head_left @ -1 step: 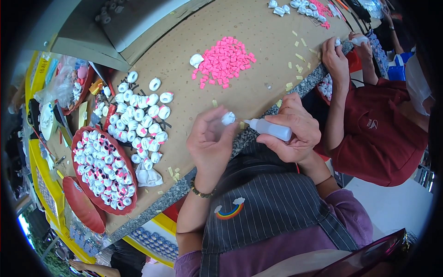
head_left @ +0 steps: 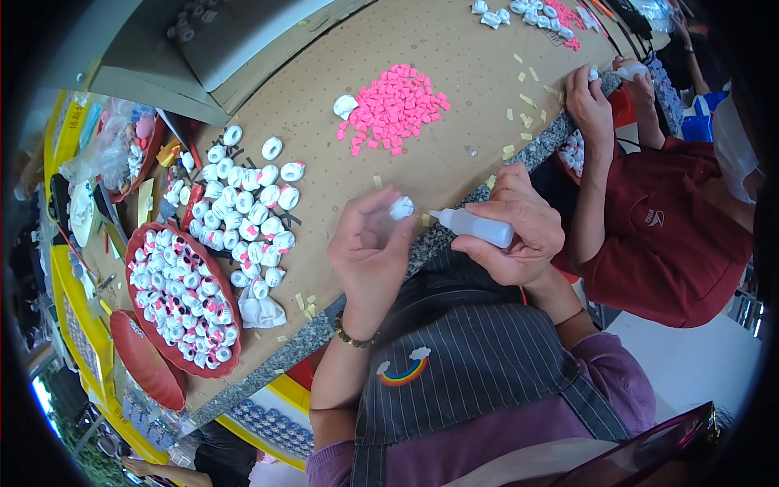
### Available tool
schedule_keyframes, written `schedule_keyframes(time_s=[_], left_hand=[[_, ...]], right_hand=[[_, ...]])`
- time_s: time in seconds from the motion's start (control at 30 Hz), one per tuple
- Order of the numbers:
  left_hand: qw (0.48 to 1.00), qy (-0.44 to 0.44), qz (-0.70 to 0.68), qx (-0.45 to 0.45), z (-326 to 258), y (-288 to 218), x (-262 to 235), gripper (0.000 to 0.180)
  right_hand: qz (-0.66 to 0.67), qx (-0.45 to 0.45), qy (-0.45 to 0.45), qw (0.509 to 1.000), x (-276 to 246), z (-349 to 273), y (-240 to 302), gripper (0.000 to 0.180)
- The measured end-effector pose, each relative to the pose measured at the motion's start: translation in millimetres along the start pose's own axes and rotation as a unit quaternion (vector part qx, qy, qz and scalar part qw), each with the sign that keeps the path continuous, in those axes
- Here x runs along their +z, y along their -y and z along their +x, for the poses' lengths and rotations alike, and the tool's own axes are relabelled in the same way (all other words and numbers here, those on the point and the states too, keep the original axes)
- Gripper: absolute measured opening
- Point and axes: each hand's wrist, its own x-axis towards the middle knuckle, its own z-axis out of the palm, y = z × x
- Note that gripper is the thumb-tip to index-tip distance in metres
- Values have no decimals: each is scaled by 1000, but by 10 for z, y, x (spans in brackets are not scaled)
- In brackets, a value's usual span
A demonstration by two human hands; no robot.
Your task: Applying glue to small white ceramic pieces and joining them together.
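Observation:
My left hand (head_left: 369, 243) pinches a small white piece (head_left: 401, 208) between thumb and fingers, near the table's front edge. A translucent squeeze bottle (head_left: 480, 227) with a thin nozzle lies in my right hand (head_left: 519, 223), fingers closed around it. Its tip points left toward the white piece, a short gap apart. Beyond my hands is a pile of small bright pink pieces (head_left: 398, 105), with a white lump (head_left: 345, 106) at its left side. To the left, many white ring-shaped pieces (head_left: 243, 199), some with pink bits attached, lie in a loose heap.
A red scalloped tray (head_left: 230, 304) full of white, pink and black pieces stands at left, beside another red tray (head_left: 142, 357). Crumpled white tissue (head_left: 261, 310) lies nearby. Yellow paper scraps (head_left: 509, 152) dot the granite edge. At right, a co-worker in maroon (head_left: 657, 235) handles similar things.

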Motion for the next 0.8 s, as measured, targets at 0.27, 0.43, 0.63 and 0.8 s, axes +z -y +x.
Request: schedule_keyframes(time_s=[0.27,0.43,0.63,0.8], left_hand=[[1000,3,5,-3,-1,9,-11,41],[1000,4,4,-1,8,0,-13,42],[998,-4,-52,-19,11,-25,-32,43],[998,-10,-69,-9,15,16,-59,45]], right_hand=[[35,-6,-9,999,-4,-27,-77,33],[53,23,-16,998,2,-53,-89,33],[150,125,-52,979,-7,-148,-126,26],[319,274,-92,902,-54,-182,-218,26]])
